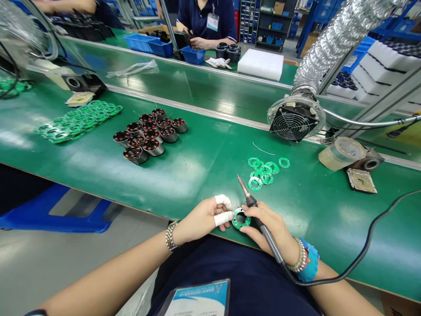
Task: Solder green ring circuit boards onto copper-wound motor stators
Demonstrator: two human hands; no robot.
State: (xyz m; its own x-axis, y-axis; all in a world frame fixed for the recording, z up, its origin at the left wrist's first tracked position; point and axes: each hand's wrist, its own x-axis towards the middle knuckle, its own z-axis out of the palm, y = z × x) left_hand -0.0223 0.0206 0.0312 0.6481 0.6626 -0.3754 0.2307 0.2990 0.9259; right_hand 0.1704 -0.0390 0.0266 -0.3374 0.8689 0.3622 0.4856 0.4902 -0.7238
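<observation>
Near the table's front edge, my left hand [219,214] pinches the left rim of a green ring-shaped circuit board [237,224]. White covers wrap its thumb and index finger. My right hand [272,226] holds a soldering iron [270,240], its tip pointing up and away to the left. The thumb and a fingertip of that hand also steady the right side of the board. Whether another part lies under the board is hard to see. Just beyond the hands lies a loose pile of similar green ring boards [266,177].
Copper-wound motor stators [153,147] stand in a group at left, beside rows of green boards [79,120]. A fan on a foil duct [294,123] hangs at right, above a solder roll [342,153] and sponge tray [362,181]. The iron's cord [366,245] crosses the right side. A co-worker [207,26] sits opposite.
</observation>
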